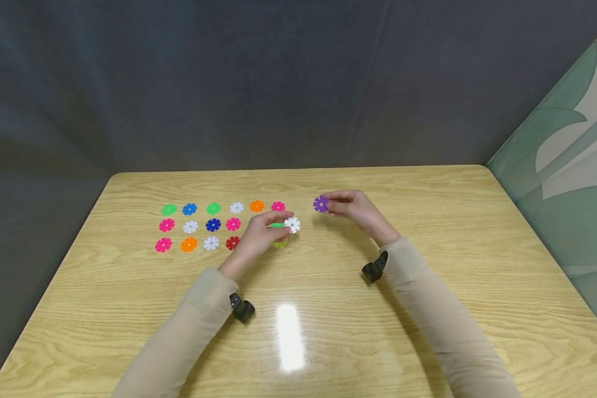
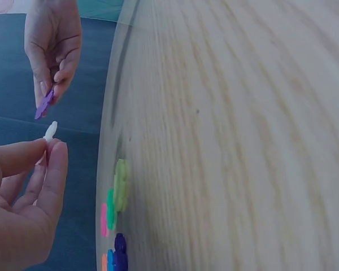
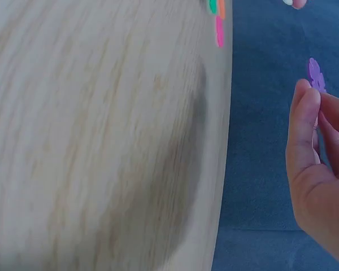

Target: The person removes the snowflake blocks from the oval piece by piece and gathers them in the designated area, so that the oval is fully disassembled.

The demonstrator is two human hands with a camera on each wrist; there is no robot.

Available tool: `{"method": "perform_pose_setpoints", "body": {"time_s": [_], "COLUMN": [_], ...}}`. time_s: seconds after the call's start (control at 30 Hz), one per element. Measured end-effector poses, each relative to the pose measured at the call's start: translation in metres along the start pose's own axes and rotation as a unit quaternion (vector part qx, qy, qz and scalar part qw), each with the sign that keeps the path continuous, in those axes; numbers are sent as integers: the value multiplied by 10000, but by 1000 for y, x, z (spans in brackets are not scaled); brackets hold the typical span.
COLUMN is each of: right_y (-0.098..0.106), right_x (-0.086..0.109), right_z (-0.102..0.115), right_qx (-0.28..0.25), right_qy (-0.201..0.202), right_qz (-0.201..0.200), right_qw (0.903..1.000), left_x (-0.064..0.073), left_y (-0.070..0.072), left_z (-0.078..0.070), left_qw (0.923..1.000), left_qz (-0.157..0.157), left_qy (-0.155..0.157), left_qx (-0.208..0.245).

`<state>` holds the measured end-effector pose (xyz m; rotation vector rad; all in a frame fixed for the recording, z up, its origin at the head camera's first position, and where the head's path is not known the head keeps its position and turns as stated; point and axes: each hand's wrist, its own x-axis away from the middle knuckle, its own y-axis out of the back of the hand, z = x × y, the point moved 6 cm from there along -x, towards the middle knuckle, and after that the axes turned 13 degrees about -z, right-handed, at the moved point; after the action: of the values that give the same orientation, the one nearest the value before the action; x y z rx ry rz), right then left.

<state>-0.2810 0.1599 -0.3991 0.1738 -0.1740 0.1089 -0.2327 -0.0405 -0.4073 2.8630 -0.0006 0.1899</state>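
Between thumb and fingertips my left hand (image 1: 263,235) pinches a white notched disc (image 1: 292,225), held up over the right end of the disc rows. To its right, my right hand (image 1: 354,209) pinches a purple notched disc (image 1: 320,204) by its right side. The two discs face each other a short way apart; in the left wrist view the purple disc (image 2: 44,105) appears just beyond the white disc (image 2: 51,131). Below the left hand, a green disc (image 1: 277,225) and a yellow-green disc (image 1: 281,243) are partly covered by its fingers.
Several flat discs lie in three rows on the wooden table (image 1: 328,309), among them a pink disc (image 1: 163,245), an orange disc (image 1: 189,245) and a dark blue disc (image 1: 213,225). A dark curtain (image 1: 298,83) hangs behind the table, and a leaf-patterned cloth (image 1: 577,177) at the right.
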Motion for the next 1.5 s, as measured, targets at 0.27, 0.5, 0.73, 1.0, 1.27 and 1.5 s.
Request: {"method": "perform_pose_setpoints", "body": {"time_s": [0.27, 0.5, 0.73, 1.0, 1.27, 1.5], "right_y": [4, 6, 6, 1, -4, -8], "right_x": [-6, -9, -12, -15, -16, -16], "right_z": [-8, -14, -23, -29, -31, -29], "right_qx": [-149, -154, -28, 290, 430, 715], "right_qy": [-266, -449, -648, -730, -808, -779], "right_qz": [-34, -101, -18, 93, 206, 293], "right_qw": [9995, 9988, 9979, 9969, 9956, 9940], "left_x": [-6, -8, -10, -10, -10, -14], "left_y": [-6, -12, -16, -19, -21, -23], "left_z": [5, 6, 12, 15, 14, 17], "left_qw": [9992, 9980, 9964, 9967, 9950, 9930], "left_qz": [30, 103, 168, 378, 481, 459], "left_qy": [102, 41, 109, 217, 109, 173], "left_qx": [-397, -620, -830, -680, -866, -1075]}}
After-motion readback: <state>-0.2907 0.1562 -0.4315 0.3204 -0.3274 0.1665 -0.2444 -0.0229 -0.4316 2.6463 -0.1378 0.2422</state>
